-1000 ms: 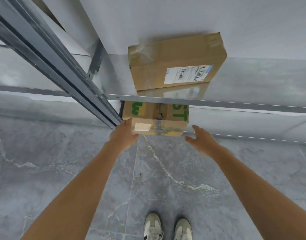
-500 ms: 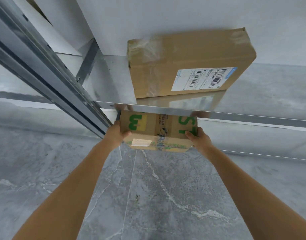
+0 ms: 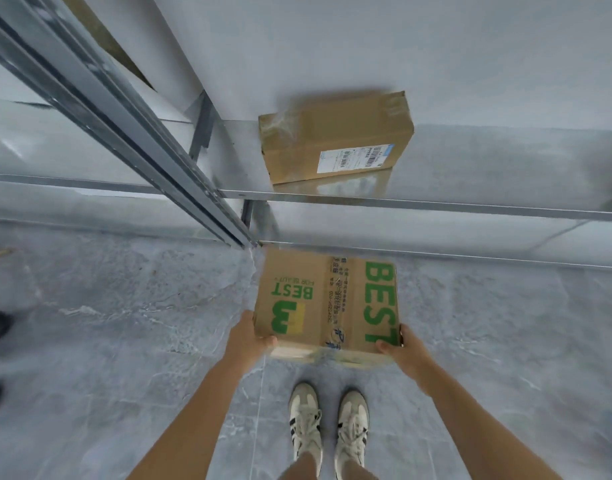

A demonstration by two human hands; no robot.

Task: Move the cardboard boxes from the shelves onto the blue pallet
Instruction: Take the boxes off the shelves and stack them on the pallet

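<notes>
Gripping the near corners of the flat, green-lettered brown cardboard box (image 3: 327, 306), the left hand (image 3: 250, 336) and right hand (image 3: 403, 351) are holding it over the grey floor (image 3: 124, 323), extending forward toward the metal shelf's front edge (image 3: 436, 252).

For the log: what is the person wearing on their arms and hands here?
Nothing visible. The left hand and right hand are ungloved, and both forearms are bare, with no sleeves, watch or wristband showing in the head view.

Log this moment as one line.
held: green-print box; left hand: grips left edge; right hand: grips right edge; shelf: labelled box
</notes>
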